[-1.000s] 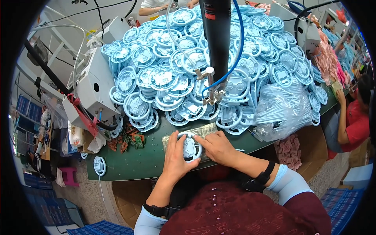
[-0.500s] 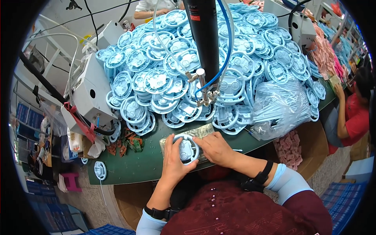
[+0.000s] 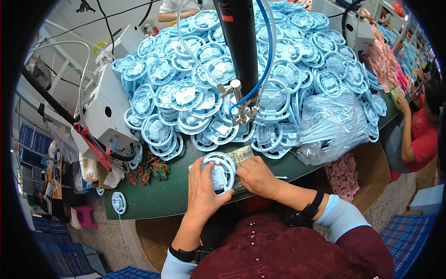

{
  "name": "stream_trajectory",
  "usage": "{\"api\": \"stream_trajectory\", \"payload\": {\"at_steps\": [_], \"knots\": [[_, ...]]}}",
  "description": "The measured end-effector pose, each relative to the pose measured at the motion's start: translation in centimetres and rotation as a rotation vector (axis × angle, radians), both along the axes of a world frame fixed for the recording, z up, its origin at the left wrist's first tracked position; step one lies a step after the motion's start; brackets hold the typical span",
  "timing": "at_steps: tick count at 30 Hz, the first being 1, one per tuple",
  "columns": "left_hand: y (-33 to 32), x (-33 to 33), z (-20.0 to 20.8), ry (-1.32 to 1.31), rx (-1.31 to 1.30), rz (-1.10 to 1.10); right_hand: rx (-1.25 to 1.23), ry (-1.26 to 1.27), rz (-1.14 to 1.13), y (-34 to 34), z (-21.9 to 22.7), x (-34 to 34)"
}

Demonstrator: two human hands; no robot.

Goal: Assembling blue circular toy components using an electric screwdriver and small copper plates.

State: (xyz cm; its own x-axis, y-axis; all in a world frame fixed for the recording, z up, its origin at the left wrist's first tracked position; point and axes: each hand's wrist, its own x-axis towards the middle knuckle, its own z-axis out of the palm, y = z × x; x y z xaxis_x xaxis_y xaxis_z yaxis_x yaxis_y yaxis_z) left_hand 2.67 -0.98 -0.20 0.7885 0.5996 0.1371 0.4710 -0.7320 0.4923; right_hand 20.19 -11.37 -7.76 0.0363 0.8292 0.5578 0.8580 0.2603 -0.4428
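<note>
A light-blue round plastic piece like a toy steering wheel [image 3: 223, 179] is tilted up at the table's near edge. My left hand [image 3: 203, 191] grips its left side, fingers over the rim and thumb at the bottom. Just off its right rim is my right hand [image 3: 258, 176], fingers curled in a pinch; what they hold, if anything, is hidden. Under both hands lies a shiny yellowish pad [image 3: 243, 154]. The tip of a thin pale rod [image 3: 282, 177] shows beside my right wrist.
A large heap of similar wheels [image 3: 186, 95] covers the green table [image 3: 179, 193]. A black cylinder with metal fittings [image 3: 239, 46] hangs ahead of my hands. A plastic bag of rods [image 3: 332, 128] lies right; a white machine box [image 3: 109, 109] stands left. Co-workers sit beyond.
The wheel has tilted further up in my left hand, whose fingers have opened slightly. My right hand has drawn off its rim, fingers more curled.
</note>
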Motion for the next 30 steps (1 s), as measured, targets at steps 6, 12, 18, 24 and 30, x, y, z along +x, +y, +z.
{"api": "stream_trajectory", "payload": {"at_steps": [6,12,18,24,30], "knots": [[1.0,0.0,-0.3,0.004,0.003,-0.105,-0.014,-0.001,-0.007,-0.1,0.4,-0.1],[3.3,0.5,0.4,0.088,-0.079,-0.211,-0.021,-0.016,-0.018,-0.3,0.3,0.1],[3.6,0.6,0.4,0.113,-0.131,-0.222,-0.020,-0.030,-0.028,-0.3,0.2,0.2],[3.7,0.8,0.6,0.111,-0.165,-0.221,-0.028,-0.029,-0.033,-0.3,0.2,0.3],[4.0,0.7,0.2,0.131,-0.153,-0.228,-0.023,-0.026,-0.033,-0.3,0.3,0.2]]}}
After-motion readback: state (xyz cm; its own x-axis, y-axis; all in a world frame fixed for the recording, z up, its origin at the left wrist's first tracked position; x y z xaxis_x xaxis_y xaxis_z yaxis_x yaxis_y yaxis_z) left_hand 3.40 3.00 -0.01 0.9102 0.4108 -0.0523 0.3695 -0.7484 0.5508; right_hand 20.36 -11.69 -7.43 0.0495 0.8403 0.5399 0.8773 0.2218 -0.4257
